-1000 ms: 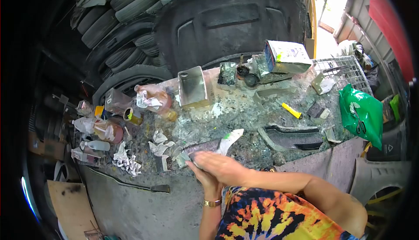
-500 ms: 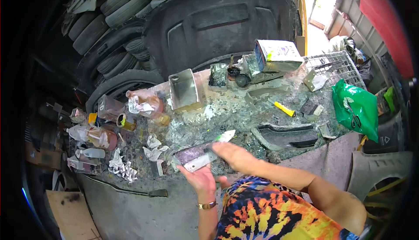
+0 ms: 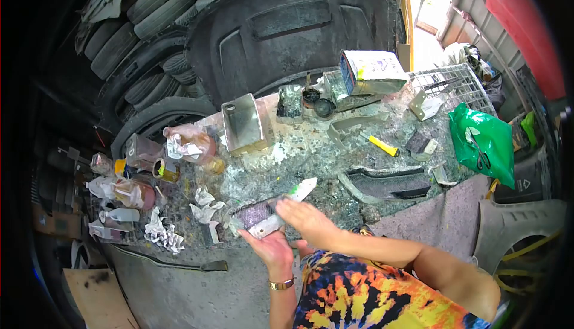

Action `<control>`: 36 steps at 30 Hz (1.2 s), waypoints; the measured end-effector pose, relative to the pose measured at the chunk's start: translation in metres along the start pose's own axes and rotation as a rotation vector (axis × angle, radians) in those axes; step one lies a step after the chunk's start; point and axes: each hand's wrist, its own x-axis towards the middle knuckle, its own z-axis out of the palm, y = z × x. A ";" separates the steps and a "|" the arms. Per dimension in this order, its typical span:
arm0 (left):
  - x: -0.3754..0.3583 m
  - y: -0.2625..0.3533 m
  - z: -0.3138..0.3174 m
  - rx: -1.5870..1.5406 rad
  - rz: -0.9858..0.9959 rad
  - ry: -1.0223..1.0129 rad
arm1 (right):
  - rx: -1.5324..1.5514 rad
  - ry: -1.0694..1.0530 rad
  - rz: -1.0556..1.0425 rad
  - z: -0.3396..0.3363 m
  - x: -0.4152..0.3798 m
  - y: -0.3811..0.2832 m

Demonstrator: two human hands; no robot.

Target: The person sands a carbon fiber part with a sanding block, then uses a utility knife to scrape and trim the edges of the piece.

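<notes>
My left hand (image 3: 270,249) holds the near end of a long flat part (image 3: 263,214), dark on top with a white pointed tip marked green at its far end. The part lies at the front edge of a paint-stained workbench (image 3: 311,149). My right hand (image 3: 304,219) lies flat on the part's middle, fingers pointing left. Whether something is under the right palm is hidden. A gold wristwatch (image 3: 280,283) is on my left wrist.
Crumpled white rags (image 3: 161,230) and bottles (image 3: 128,192) lie at the left. A metal can (image 3: 242,124), a box (image 3: 372,70), a yellow-handled tool (image 3: 382,145), a dark trim piece (image 3: 388,182) and a green bag (image 3: 487,143) are on the bench. Tyres (image 3: 149,36) stack behind.
My right hand slid along the part, from its left end toward the middle. The left hand's grip shifted so more of the part's near end shows.
</notes>
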 end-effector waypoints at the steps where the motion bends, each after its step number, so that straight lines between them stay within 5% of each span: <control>1: -0.004 0.000 0.000 0.004 -0.007 0.008 | -0.058 -0.015 0.008 0.001 0.000 0.005; 7: -0.004 0.001 0.000 -0.014 -0.097 0.011 | -0.058 0.001 -0.040 -0.006 -0.009 -0.012; 10: -0.005 -0.001 0.006 0.021 0.048 0.054 | -0.216 0.013 0.027 -0.002 0.000 0.002; 13: -0.003 0.001 -0.001 -0.024 -0.077 -0.007 | -0.067 0.050 -0.038 -0.006 -0.016 -0.019; 16: -0.003 -0.003 0.005 0.008 0.077 0.039 | -0.114 0.038 -0.011 -0.003 -0.002 0.004; 28: -0.007 0.003 -0.002 -0.035 0.017 0.011 | -0.119 0.175 0.054 -0.019 0.030 0.044; 36: 0.000 0.002 -0.005 -0.012 0.003 0.012 | -0.065 0.025 -0.020 0.011 -0.005 0.003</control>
